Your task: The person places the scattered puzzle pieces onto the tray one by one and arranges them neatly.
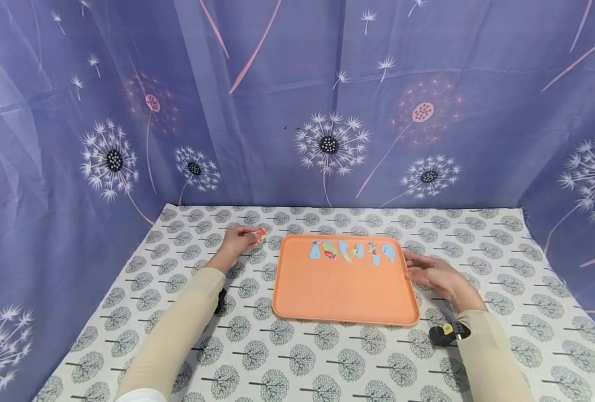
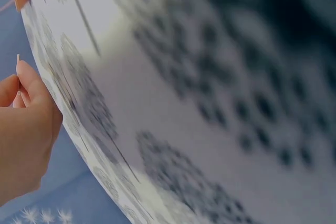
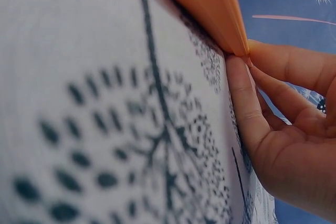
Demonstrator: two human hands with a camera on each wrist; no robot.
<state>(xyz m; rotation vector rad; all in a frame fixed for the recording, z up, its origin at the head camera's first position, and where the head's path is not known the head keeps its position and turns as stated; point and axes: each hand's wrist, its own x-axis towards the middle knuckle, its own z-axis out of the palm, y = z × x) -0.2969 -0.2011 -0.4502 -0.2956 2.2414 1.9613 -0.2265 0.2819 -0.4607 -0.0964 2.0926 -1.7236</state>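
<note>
My left hand [image 1: 238,241] is left of the tray, pinching a small red, yellow and white flat piece [image 1: 261,235] between thumb and fingertips. In the left wrist view, that hand [image 2: 29,129] shows the piece only as a thin edge [image 2: 18,59]. An orange tray [image 1: 344,296] lies flat on the table. Along its far side sits a row of several irregular flat pieces, among them a light blue one [image 1: 388,252] and a green-and-red one [image 1: 329,249]. My right hand [image 1: 440,279] holds the tray's right rim; the right wrist view shows its thumb and fingers at the orange edge [image 3: 220,14].
The table is covered by a white cloth [image 1: 297,357] printed with grey trees. Purple curtains [image 1: 272,151] with dandelions hang behind and at both sides. Dark wrist devices, one by the right sleeve [image 1: 445,335], sit on both wrists.
</note>
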